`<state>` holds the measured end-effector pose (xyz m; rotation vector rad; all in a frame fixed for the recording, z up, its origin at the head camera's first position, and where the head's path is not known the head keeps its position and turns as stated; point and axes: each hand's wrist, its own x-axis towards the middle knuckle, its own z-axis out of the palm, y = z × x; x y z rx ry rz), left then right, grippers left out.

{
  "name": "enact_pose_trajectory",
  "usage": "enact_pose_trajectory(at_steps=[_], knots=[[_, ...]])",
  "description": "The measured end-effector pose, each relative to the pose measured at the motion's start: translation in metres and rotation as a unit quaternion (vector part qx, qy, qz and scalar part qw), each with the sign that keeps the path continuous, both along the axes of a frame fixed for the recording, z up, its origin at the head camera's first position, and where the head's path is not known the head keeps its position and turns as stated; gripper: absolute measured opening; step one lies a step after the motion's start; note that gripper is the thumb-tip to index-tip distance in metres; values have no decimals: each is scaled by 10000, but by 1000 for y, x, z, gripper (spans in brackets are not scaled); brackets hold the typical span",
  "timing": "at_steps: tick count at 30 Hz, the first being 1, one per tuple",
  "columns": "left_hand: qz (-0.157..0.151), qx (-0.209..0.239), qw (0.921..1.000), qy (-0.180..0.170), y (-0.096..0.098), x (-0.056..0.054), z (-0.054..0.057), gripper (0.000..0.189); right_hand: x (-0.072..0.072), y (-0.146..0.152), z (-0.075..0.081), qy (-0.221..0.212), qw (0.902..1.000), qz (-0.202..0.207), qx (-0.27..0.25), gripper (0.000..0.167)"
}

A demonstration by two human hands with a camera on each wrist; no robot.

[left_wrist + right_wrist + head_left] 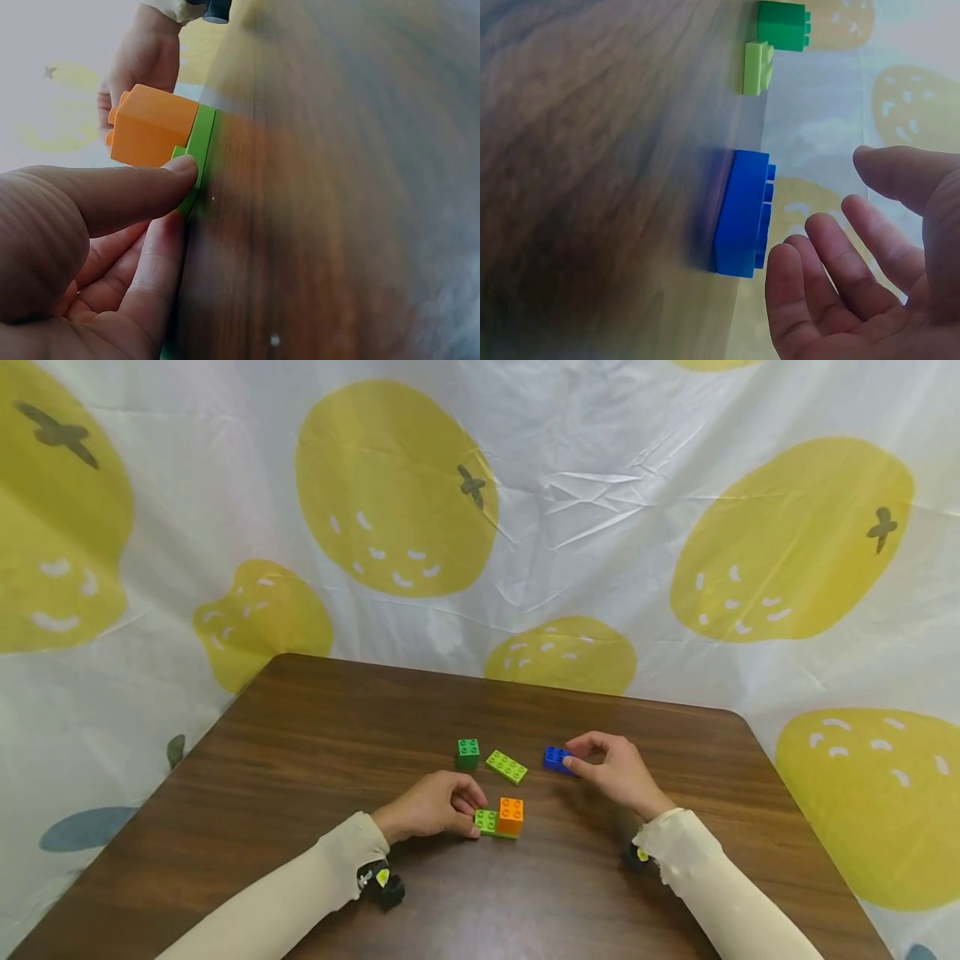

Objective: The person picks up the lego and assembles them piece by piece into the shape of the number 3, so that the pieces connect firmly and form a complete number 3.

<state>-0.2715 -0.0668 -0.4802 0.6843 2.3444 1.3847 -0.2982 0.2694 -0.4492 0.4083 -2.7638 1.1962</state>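
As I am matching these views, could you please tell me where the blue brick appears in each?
Head: blue brick right of centre, below the middle, by the right hand.
Left wrist: not visible.
Right wrist: near the centre.
Shared landmark: the right hand, upper left in the left wrist view, lower right in its own.

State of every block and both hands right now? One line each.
left hand: pinching the green plate
green plate: gripped at one end, half covered
orange brick: stacked on the green plate, studs up
right hand: open beside the blue brick
blue brick: studs up, unstacked
lime plate: loose, studs up
dark green brick: loose, studs up
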Motion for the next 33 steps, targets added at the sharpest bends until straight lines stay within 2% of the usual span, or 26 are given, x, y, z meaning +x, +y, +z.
enact_pose_trajectory(at_steps=[8, 18, 33], knots=[[-8, 37, 10000, -60, 1, 1, -1, 36, -4, 6, -3, -130, 9995, -143, 258, 32], [-6, 47, 10000, -78, 0, 0, 1, 36, -11, 10, -4, -272, 9988, -38, 401, 37], [22, 50, 9999, -110, 1, 1, 1, 35, -16, 9, -7, -394, 9966, -24, 721, 34]])
